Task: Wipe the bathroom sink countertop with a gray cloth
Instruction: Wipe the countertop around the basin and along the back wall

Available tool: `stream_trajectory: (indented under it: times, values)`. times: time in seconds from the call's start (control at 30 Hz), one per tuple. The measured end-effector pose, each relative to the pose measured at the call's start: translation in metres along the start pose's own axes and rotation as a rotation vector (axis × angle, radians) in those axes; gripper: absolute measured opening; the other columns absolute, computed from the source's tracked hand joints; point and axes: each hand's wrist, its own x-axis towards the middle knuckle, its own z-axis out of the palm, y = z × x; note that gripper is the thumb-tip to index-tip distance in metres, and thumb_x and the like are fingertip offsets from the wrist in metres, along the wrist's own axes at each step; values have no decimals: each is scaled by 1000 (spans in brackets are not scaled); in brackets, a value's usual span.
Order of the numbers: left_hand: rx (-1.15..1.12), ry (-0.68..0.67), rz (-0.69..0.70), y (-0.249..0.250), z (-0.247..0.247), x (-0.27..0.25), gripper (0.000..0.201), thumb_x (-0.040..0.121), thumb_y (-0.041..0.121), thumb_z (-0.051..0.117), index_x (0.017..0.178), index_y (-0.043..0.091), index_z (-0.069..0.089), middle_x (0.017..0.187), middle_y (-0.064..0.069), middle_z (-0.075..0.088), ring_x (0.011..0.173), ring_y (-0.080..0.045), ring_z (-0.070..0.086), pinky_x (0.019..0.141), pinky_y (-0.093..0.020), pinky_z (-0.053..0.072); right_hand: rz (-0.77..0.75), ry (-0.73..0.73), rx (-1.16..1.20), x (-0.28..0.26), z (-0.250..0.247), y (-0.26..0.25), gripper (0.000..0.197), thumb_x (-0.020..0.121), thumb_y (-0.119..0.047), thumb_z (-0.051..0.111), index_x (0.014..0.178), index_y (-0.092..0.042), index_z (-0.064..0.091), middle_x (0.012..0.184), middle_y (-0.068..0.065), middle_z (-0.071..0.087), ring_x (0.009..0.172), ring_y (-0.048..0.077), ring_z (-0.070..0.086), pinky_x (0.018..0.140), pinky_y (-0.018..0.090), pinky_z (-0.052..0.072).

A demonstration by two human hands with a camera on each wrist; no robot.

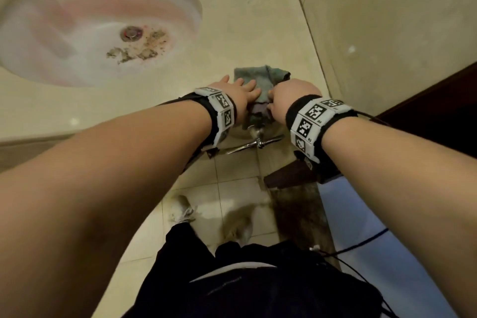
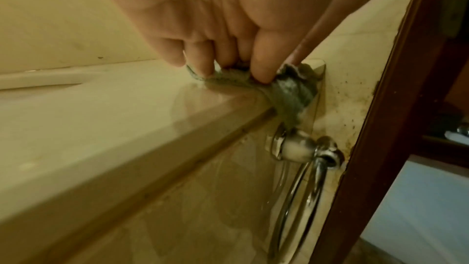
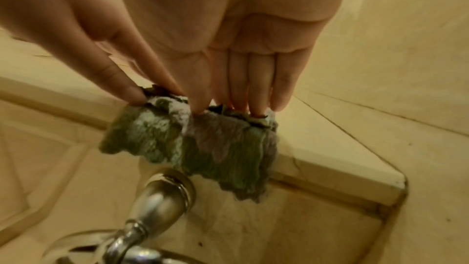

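A grey-green cloth (image 1: 260, 77) lies on the beige countertop (image 1: 232, 20) at its front right corner, with one end draped over the front edge (image 3: 203, 144). My left hand (image 1: 237, 90) lies on the cloth's left part with fingers extended, and its fingertips (image 2: 205, 67) press the bunched cloth (image 2: 291, 91) onto the counter (image 2: 101, 107). My right hand (image 1: 284, 100) is bent over the cloth's near edge. Its thumb and fingertips (image 3: 198, 107) pinch the fold where it hangs over the counter lip (image 3: 330, 138).
The white sink basin (image 1: 90, 20) sits to the left, with dirt crumbs (image 1: 139, 51) by the drain (image 1: 131, 33). A chrome towel ring (image 1: 255, 142) juts out just below the cloth. The tiled wall (image 1: 387, 20) and a dark door frame (image 1: 438, 100) close off the right.
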Motion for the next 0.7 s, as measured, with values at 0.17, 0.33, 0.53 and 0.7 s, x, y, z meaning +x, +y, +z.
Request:
stream_trajectory:
  times: [0.17, 0.33, 0.53, 0.7]
  values:
    - [-165, 221, -108, -1, 2, -8, 64, 99, 32, 39, 152, 17, 7, 161, -2, 7, 148, -20, 12, 120, -35, 6, -97, 254, 98, -7, 11, 6, 40, 92, -26, 48, 130, -14, 51, 134, 11, 52, 118, 31, 54, 94, 37, 45]
    - [-66, 156, -140, 6, 9, 6, 70, 99, 41, 31, 151, 6, -1, 160, -11, -5, 148, -24, -1, 120, -36, 4, -144, 117, 67, -1, 30, 3, 63, 100, -31, 31, 152, -8, 3, 161, 8, 0, 148, 24, 9, 120, 34, 9]
    - [-44, 110, -126, 23, 1, 15, 67, 101, 42, 23, 151, 7, -4, 159, -12, -11, 148, -24, -5, 120, -34, 1, -47, 65, 89, 6, 39, 15, 59, 103, -29, 20, 152, -7, -3, 161, 8, -7, 149, 22, 1, 121, 34, 3]
    - [-51, 89, -52, 48, -18, 38, 68, 100, 44, 21, 151, 8, -5, 159, -10, -12, 148, -21, -6, 119, -33, -1, 85, -2, 174, 5, 40, 42, 61, 101, -30, 23, 151, -6, -3, 160, 10, -8, 149, 23, 0, 121, 34, 3]
